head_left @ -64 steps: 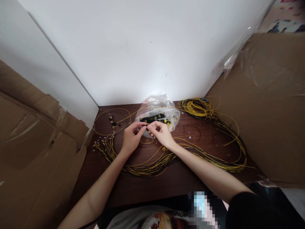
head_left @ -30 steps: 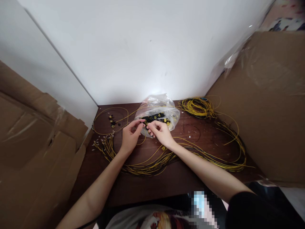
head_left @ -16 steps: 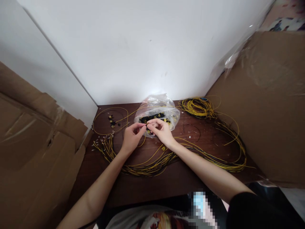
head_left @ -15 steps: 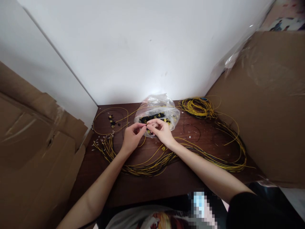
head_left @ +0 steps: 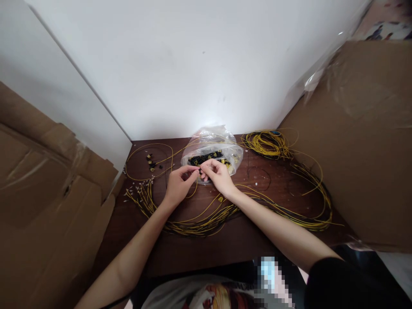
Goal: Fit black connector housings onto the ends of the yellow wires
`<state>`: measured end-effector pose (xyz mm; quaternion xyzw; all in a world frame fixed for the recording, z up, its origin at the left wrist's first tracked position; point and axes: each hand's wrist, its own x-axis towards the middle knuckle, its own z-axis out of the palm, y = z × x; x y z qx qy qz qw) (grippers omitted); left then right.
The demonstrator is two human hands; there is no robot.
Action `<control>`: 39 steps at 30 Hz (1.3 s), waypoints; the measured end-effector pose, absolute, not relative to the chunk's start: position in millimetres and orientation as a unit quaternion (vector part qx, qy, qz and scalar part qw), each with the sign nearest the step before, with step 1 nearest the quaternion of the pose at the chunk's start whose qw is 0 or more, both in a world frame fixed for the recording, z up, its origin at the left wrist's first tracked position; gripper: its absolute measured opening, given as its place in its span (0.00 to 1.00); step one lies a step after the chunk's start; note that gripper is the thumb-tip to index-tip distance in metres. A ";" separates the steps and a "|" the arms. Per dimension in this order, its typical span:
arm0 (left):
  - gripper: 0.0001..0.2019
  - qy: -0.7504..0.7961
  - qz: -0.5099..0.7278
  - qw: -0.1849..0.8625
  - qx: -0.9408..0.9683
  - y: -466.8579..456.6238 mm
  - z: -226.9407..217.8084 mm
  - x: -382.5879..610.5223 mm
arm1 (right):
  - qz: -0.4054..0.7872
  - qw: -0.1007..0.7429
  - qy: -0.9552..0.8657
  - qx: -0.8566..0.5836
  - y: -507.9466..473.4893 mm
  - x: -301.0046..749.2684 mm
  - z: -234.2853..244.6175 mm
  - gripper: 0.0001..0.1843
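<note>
Both of my hands meet in front of a clear plastic bag on the table. My left hand is closed in a pinch, and a thin yellow wire curves up to its fingertips. My right hand pinches right against the left fingertips; whatever small piece it grips is hidden. Small black and yellow connector parts lie in the bag. Below my wrists stretches a long bundle of yellow and black wires, with small white tips at its left end. One yellow part lies beside the bundle.
A coil of yellow wire lies at the back right of the brown table. Several loose black and yellow parts sit at the left. Cardboard stands left, a cardboard box right, a white wall behind.
My fingertips have shifted very slightly against each other, with the right fingers tilted a little differently. The wires, bag and parts lie as before.
</note>
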<state>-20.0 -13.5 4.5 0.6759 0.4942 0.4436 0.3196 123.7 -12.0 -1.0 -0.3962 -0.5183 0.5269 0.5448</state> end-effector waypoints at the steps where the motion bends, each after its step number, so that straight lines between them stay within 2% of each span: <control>1: 0.11 0.493 0.444 0.320 0.676 -13.5 5.0 -19.9 | 0.530 0.546 -0.517 -0.393 -11.6 123.6 -1.5 0.17; 16: 0.11 0.490 0.447 0.330 0.672 -12.8 3.8 -19.2 | 0.536 0.557 -0.499 -0.393 -10.8 122.1 -1.3 0.18; 30: 0.11 0.488 0.445 0.324 0.677 -13.0 5.2 -20.1 | 0.535 0.533 -0.525 -0.392 -12.1 124.5 -1.6 0.17; 39: 0.10 0.498 0.443 0.330 0.668 -13.2 7.5 -19.1 | 0.551 0.554 -0.499 -0.375 -9.9 123.4 -4.9 0.17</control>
